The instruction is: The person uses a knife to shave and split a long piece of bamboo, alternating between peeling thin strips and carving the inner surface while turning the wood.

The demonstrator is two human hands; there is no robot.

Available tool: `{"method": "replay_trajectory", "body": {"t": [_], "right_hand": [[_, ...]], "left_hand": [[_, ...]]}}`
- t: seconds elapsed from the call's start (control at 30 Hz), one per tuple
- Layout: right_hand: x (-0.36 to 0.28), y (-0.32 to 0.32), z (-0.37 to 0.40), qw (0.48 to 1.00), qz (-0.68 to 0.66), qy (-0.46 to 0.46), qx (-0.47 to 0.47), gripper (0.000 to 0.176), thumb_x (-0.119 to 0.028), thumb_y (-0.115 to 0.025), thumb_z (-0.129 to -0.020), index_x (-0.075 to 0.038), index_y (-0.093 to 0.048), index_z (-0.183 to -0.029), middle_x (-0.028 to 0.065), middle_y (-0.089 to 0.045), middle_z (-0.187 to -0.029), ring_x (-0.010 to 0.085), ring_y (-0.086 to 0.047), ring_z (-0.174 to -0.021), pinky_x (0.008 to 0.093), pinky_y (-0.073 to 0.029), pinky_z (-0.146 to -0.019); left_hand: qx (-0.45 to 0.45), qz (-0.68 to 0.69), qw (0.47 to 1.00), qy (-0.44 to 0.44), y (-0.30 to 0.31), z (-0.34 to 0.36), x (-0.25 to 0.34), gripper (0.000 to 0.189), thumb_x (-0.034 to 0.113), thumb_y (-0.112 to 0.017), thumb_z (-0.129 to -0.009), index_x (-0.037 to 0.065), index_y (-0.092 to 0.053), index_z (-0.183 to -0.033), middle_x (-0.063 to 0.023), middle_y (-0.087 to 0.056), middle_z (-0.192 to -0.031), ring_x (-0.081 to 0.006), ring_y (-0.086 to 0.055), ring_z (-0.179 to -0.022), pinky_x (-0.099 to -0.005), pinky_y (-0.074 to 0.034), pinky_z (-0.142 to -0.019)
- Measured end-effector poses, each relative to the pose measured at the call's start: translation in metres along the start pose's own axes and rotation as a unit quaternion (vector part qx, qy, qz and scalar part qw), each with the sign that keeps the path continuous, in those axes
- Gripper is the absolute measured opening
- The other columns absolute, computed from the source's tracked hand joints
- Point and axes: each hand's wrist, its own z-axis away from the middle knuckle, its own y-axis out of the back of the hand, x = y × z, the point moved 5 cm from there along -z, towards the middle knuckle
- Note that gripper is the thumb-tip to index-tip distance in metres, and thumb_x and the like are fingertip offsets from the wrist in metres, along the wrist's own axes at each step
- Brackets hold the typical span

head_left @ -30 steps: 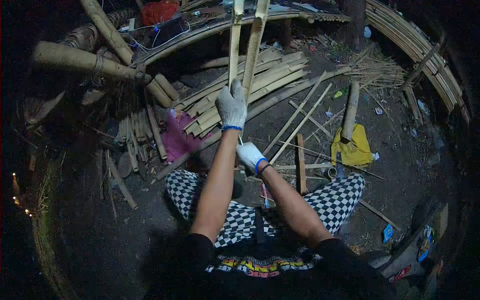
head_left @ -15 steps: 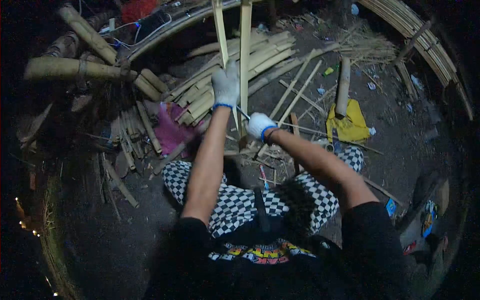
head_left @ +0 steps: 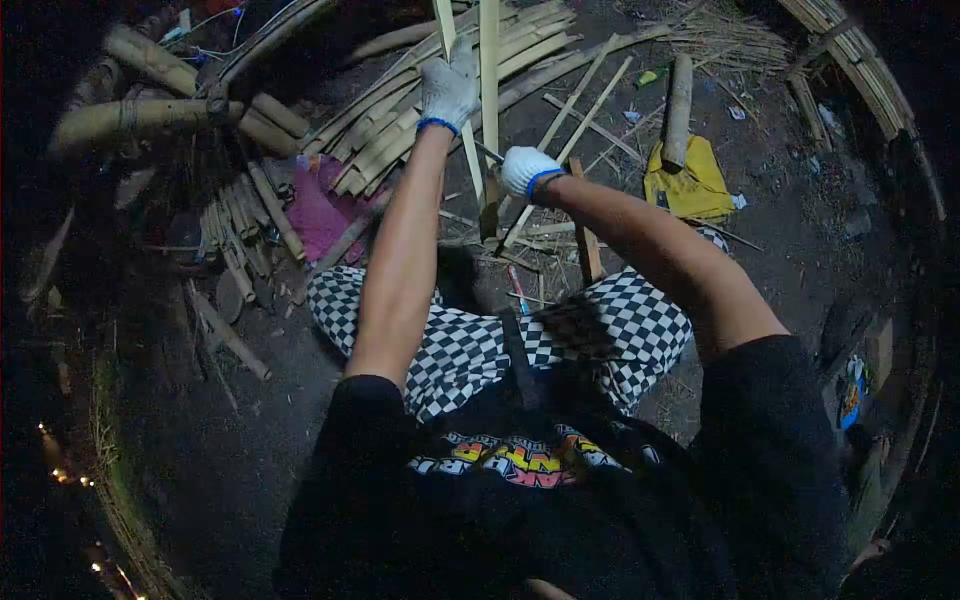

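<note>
bamboo strip (head_left: 489, 70), split into two halves, stands upright between the hands. left hand (head_left: 448, 92), gloved, is clenched around the left half. right hand (head_left: 527, 170), also gloved, sits just below and to its right, fist closed on what looks like a thin blade (head_left: 487, 153) pointing into the split. bamboo slats (head_left: 380, 140) lie beyond the left hand, and a yellow cloth (head_left: 700, 185) lies well right of the right hand.

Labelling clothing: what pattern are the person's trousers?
Black-and-white checkerboard trousers, clearest in the head view.
</note>
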Motion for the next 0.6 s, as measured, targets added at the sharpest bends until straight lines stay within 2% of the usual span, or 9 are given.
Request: {"method": "replay_trajectory", "body": {"t": [0.17, 0.23, 0.37, 0.43, 0.47, 0.5, 0.53, 0.57, 0.6], "right_hand": [[0.002, 0.014, -0.001, 1.000, 0.014, -0.008, 0.002, 0.032, -0.020, -0.047, -0.081, 0.002, -0.067, -0.094, 0.0247, -0.064, -0.098, 0.0377, -0.063, -0.093, 0.0448, -0.050, -0.080], [0.009, 0.011, -0.012, 0.999, 0.000, -0.024, 0.025, 0.031, -0.019, -0.047, -0.082, 0.001, -0.067, -0.094, 0.0242, -0.064, -0.098, 0.0378, -0.063, -0.094, 0.0451, -0.050, -0.080], [0.010, 0.016, -0.033, 0.997, 0.005, -0.060, 0.056, 0.032, -0.020, -0.046, -0.083, -0.002, -0.067, -0.100, 0.0219, -0.063, -0.104, 0.0369, -0.063, -0.096, 0.0453, -0.050, -0.079], [0.010, 0.038, -0.038, 0.956, 0.292, 0.008, -0.007, 0.031, -0.026, -0.049, -0.086, -0.007, -0.067, -0.102, 0.0160, -0.067, -0.100, 0.0301, -0.066, -0.088, 0.0446, -0.052, -0.074], [0.052, 0.020, -0.035, 0.991, 0.125, -0.036, -0.006, 0.027, -0.022, -0.049, -0.086, -0.009, -0.069, -0.099, 0.0126, -0.067, -0.093, 0.0262, -0.066, -0.083, 0.0412, -0.052, -0.069], [0.069, 0.018, -0.035, 0.980, 0.191, -0.060, -0.012, 0.027, -0.023, -0.049, -0.086, -0.010, -0.068, -0.102, 0.0117, -0.067, -0.094, 0.0248, -0.065, -0.081, 0.0399, -0.051, -0.068], [0.087, 0.016, -0.034, 0.963, 0.256, -0.082, -0.021, 0.028, -0.023, -0.050, -0.087, -0.011, -0.067, -0.106, 0.0107, -0.067, -0.094, 0.0234, -0.065, -0.080, 0.0387, -0.051, -0.068], [0.100, 0.010, -0.025, 0.974, 0.204, -0.094, -0.002, 0.030, -0.025, -0.050, -0.086, -0.010, -0.067, -0.105, 0.0130, -0.068, -0.094, 0.0271, -0.066, -0.081, 0.0398, -0.051, -0.069], [0.128, -0.006, -0.023, 0.988, 0.069, -0.134, 0.044, 0.030, -0.022, -0.049, -0.083, -0.004, -0.068, -0.097, 0.0155, -0.068, -0.094, 0.0308, -0.067, -0.085, 0.0431, -0.053, -0.070]], "left_hand": [[0.050, -0.053, 0.997, -0.021, 0.000, -0.025, -0.016, 0.053, 0.044, -0.048, -0.092, 0.001, -0.056, -0.061, -0.0051, -0.052, -0.050, -0.0154, -0.050, -0.041, -0.0331, -0.040, -0.040], [0.039, -0.071, 0.997, -0.003, -0.004, -0.028, -0.015, 0.059, 0.050, -0.050, -0.089, -0.005, -0.059, -0.068, -0.0182, -0.058, -0.057, -0.0289, -0.061, -0.057, -0.0451, -0.044, -0.057], [0.005, -0.106, 0.989, -0.106, -0.015, -0.057, -0.008, 0.060, 0.052, -0.050, -0.085, -0.007, -0.064, -0.081, -0.0236, -0.063, -0.073, -0.0346, -0.063, -0.071, -0.0443, -0.046, -0.065], [-0.014, -0.138, 0.980, -0.141, -0.019, -0.065, 0.020, 0.061, 0.052, -0.050, -0.083, -0.006, -0.065, -0.090, -0.0259, -0.064, -0.083, -0.0382, -0.063, -0.079, -0.0441, -0.047, -0.070], [-0.126, -0.343, 0.913, -0.179, -0.017, -0.062, 0.038, 0.051, 0.043, -0.046, -0.086, -0.002, -0.063, -0.100, -0.0247, -0.065, -0.085, -0.0388, -0.063, -0.080, -0.0453, -0.049, -0.073], [-0.222, -0.526, 0.795, -0.205, -0.005, -0.066, 0.040, 0.044, 0.034, -0.041, -0.089, 0.002, -0.060, -0.111, -0.0236, -0.065, -0.086, -0.0394, -0.063, -0.081, -0.0466, -0.051, -0.076], [-0.198, -0.568, 0.763, -0.236, 0.011, -0.088, 0.029, 0.048, 0.037, -0.039, -0.090, 0.003, -0.052, -0.122, -0.0245, -0.062, -0.101, -0.0393, -0.062, -0.088, -0.0460, -0.049, -0.081], [-0.160, -0.539, 0.769, -0.303, 0.022, -0.101, 0.014, 0.049, 0.038, -0.038, -0.091, 0.002, -0.052, -0.121, -0.0242, -0.060, -0.109, -0.0391, -0.062, -0.091, -0.0460, -0.048, -0.083], [-0.114, -0.422, 0.836, -0.332, 0.030, -0.101, 0.012, 0.053, 0.049, -0.047, -0.085, 0.002, -0.064, -0.103, -0.0233, -0.062, -0.101, -0.0408, -0.059, -0.093, -0.0478, -0.047, -0.082]]}}
